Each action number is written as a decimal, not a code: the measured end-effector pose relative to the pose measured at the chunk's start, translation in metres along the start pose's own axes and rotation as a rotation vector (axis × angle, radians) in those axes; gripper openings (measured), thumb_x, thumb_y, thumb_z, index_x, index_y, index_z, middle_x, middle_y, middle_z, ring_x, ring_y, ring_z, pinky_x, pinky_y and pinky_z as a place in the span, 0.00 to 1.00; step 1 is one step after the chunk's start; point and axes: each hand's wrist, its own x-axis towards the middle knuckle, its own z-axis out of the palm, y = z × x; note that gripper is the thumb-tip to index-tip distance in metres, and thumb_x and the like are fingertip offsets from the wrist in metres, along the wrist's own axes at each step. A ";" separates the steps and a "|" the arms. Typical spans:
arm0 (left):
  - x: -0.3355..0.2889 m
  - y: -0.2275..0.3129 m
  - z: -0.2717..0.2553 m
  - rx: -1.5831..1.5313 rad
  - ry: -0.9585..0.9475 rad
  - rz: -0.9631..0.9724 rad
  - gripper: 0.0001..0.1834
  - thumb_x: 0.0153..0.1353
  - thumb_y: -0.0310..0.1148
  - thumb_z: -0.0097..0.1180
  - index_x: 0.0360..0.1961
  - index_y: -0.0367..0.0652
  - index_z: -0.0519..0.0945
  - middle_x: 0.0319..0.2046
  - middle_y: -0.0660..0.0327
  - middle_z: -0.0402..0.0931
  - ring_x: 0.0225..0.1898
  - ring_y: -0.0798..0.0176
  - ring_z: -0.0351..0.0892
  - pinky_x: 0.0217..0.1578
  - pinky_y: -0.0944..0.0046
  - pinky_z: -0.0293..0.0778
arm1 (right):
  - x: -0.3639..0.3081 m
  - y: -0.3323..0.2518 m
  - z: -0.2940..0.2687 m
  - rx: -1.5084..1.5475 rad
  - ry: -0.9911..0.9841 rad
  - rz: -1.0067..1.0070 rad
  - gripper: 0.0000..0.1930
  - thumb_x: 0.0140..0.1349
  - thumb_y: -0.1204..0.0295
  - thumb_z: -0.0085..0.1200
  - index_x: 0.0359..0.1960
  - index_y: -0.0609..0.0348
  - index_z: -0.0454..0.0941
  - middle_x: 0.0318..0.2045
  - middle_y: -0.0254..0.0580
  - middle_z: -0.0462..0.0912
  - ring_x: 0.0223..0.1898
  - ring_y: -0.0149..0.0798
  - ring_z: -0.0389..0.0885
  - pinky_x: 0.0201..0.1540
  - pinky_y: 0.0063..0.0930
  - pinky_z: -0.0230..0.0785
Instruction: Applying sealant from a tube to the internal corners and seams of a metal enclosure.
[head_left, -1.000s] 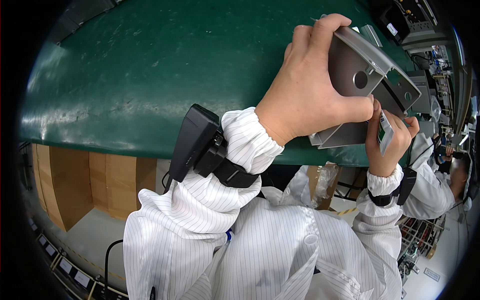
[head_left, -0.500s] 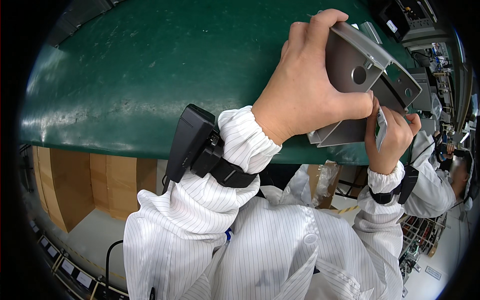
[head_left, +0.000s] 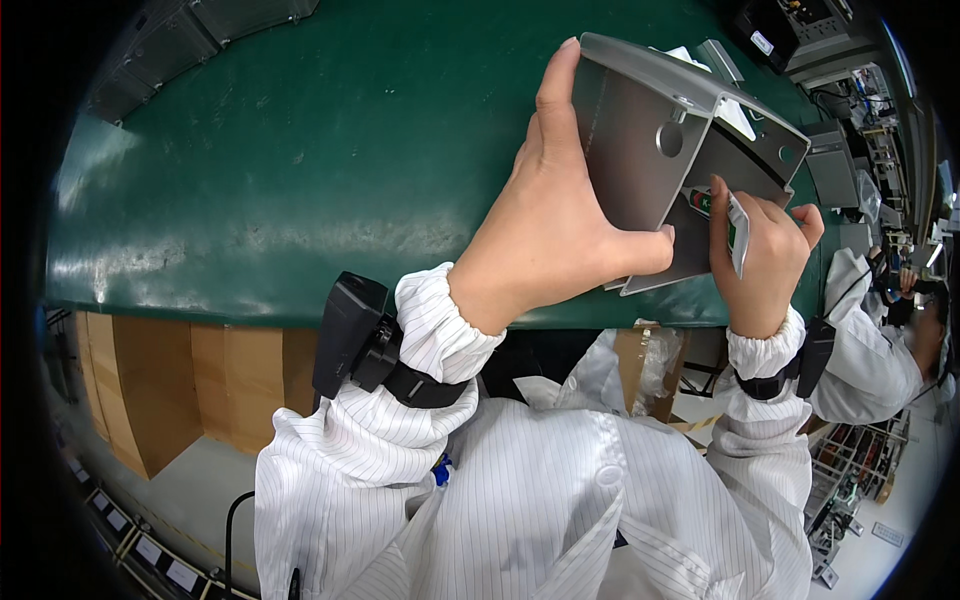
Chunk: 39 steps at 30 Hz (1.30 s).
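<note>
My left hand (head_left: pixel 545 225) spans a grey sheet-metal housing (head_left: pixel 625 145) with round holes and bent flanges, gripping it between thumb and fingers. The housing is tilted above the bench, its open side turned toward my right hand (head_left: pixel 765 260). That hand is closed around a small squeeze tube (head_left: pixel 740 235), white with green and red print. The tube's front end lies within the housing's opening, but its tip is hard to make out. White paper-like pieces (head_left: pixel 736 118) show behind the housing.
The green bench top (head_left: pixel 330 150) stretches to the left, with grey metal cases (head_left: pixel 170 50) at its far left corner. Cardboard boxes (head_left: pixel 150 390) stand below its front edge. A person in white (head_left: pixel 865 340) works at the right, near equipment and shelves.
My left hand and the housing have shifted left and slightly down. My right hand has moved slightly left with the tube, whose printed front now shows inside the housing.
</note>
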 end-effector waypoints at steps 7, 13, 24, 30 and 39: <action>0.039 0.074 -0.012 0.215 -0.062 -0.024 0.60 0.39 0.40 0.64 0.72 0.40 0.44 0.49 0.39 0.69 0.48 0.46 0.75 0.50 0.57 0.71 | -0.003 -0.003 -0.004 0.236 0.143 -0.005 0.14 0.57 0.68 0.62 0.15 0.56 0.77 0.13 0.39 0.76 0.15 0.43 0.73 0.21 0.31 0.59; 0.071 0.146 -0.004 0.567 -0.462 -0.147 0.60 0.38 0.47 0.63 0.71 0.32 0.48 0.53 0.34 0.67 0.53 0.42 0.73 0.53 0.58 0.70 | -0.007 0.000 0.001 0.355 0.154 -0.053 0.15 0.58 0.66 0.60 0.14 0.56 0.76 0.12 0.39 0.75 0.15 0.43 0.74 0.29 0.34 0.64; 0.082 0.131 0.009 0.480 -0.496 -0.048 0.57 0.36 0.47 0.61 0.71 0.41 0.55 0.50 0.42 0.69 0.50 0.46 0.73 0.53 0.58 0.68 | -0.012 0.019 0.023 0.466 0.124 0.064 0.06 0.51 0.65 0.62 0.29 0.46 0.86 0.22 0.36 0.83 0.21 0.41 0.80 0.31 0.31 0.72; 0.079 0.109 0.001 0.397 -0.472 -0.051 0.55 0.35 0.44 0.59 0.71 0.51 0.58 0.45 0.51 0.72 0.44 0.53 0.74 0.50 0.59 0.68 | -0.005 0.017 0.022 0.417 0.049 0.103 0.03 0.45 0.66 0.61 0.21 0.46 0.84 0.17 0.36 0.80 0.20 0.42 0.80 0.25 0.32 0.71; 0.080 0.108 0.013 0.407 -0.423 -0.006 0.54 0.34 0.41 0.57 0.72 0.54 0.59 0.42 0.55 0.72 0.43 0.56 0.74 0.49 0.60 0.66 | -0.006 0.018 0.022 0.441 0.177 0.078 0.13 0.56 0.65 0.61 0.16 0.53 0.81 0.14 0.40 0.78 0.15 0.45 0.74 0.24 0.33 0.67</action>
